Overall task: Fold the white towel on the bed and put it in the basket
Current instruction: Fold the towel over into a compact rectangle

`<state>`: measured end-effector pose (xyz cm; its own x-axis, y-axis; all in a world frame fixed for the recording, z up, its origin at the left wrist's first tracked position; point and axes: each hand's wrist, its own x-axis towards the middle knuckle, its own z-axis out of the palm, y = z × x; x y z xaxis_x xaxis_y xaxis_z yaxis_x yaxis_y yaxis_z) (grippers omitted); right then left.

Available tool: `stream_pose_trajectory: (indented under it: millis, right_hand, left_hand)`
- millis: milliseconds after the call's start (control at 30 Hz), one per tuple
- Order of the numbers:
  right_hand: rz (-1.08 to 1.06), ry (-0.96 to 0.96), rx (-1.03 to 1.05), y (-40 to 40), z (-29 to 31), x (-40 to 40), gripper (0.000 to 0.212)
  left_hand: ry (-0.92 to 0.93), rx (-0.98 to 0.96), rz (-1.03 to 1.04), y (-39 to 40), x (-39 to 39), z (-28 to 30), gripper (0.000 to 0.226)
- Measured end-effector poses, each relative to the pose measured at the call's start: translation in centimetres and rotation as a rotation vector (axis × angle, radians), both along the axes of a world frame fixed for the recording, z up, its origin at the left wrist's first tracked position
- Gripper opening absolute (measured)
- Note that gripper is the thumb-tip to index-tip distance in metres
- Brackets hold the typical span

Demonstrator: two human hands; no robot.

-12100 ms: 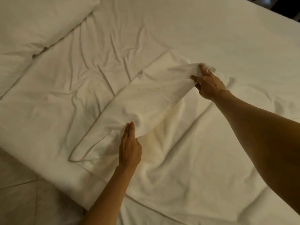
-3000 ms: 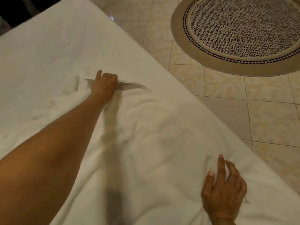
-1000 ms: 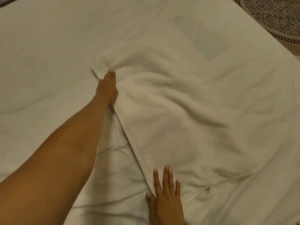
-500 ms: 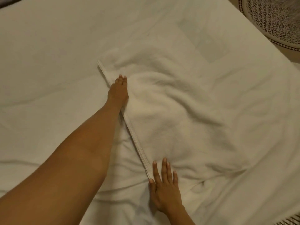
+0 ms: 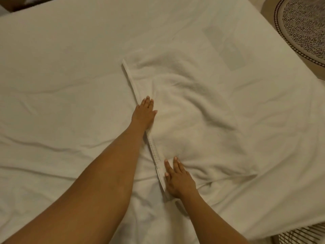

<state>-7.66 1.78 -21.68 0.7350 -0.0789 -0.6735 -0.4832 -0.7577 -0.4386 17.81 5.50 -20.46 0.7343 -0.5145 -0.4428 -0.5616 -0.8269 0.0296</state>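
The white towel (image 5: pixel 190 110) lies folded and rumpled on the bed (image 5: pixel 61 85), its hemmed edge running diagonally from the far left to the near middle. My left hand (image 5: pixel 145 112) rests flat on that hem about halfway along it, fingers straight. My right hand (image 5: pixel 177 179) presses flat on the towel's near corner, beside the same hem. Neither hand grips any cloth. A corner of the wicker basket (image 5: pixel 302 234) shows at the bottom right, off the bed's edge.
A round patterned rug (image 5: pixel 302 29) lies on the floor past the bed's right edge at the top right. The sheet is wrinkled to the left of my arms. A dark gap shows beyond the bed at the top left.
My left hand has slid back along the hem from near the far corner to its middle. My right hand has stayed flat at the near corner. The towel's folded edge lies straighter.
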Motion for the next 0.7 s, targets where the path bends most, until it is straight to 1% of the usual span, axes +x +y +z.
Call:
stream_pose_trajectory:
  millis: [133,200,333,433,500,567,667,700]
  right_hand:
    - [0.087,-0.031,0.014,-1.1,0.5,-0.8,0.054]
    - [0.167,-0.078,-0.005,-2.3,1.2,-1.3,0.053]
    - [0.346,-0.158,-0.171,-6.9,2.0,-2.6,0.054]
    - [0.421,-0.253,-0.286,-11.7,1.9,-3.7,0.058]
    - [0.47,-0.324,-0.352,-15.2,1.6,-4.7,0.059]
    - [0.565,-0.32,-0.383,-18.4,1.3,-6.0,0.061]
    - [0.685,-0.384,-0.398,-21.9,1.3,-7.6,0.074]
    - [0.714,-0.379,-0.397,-22.6,1.4,-7.9,0.08]
  left_hand:
    - [0.009,-0.002,0.042,1.2,-3.4,0.2,0.059]
    - [0.017,-0.014,0.086,1.7,-5.6,-0.1,0.061]
    - [0.05,-0.101,0.205,1.5,-11.7,-0.7,0.061]
    - [0.088,-0.136,0.235,1.4,-17.5,-1.1,0.074]
    - [0.111,-0.156,0.22,1.6,-21.1,-1.5,0.093]
    - [0.151,-0.166,0.18,2.0,-24.5,-1.9,0.104]
    - [0.185,-0.153,0.124,2.9,-27.6,-2.5,0.103]
    - [0.172,-0.149,0.111,3.2,-28.1,-2.6,0.101]
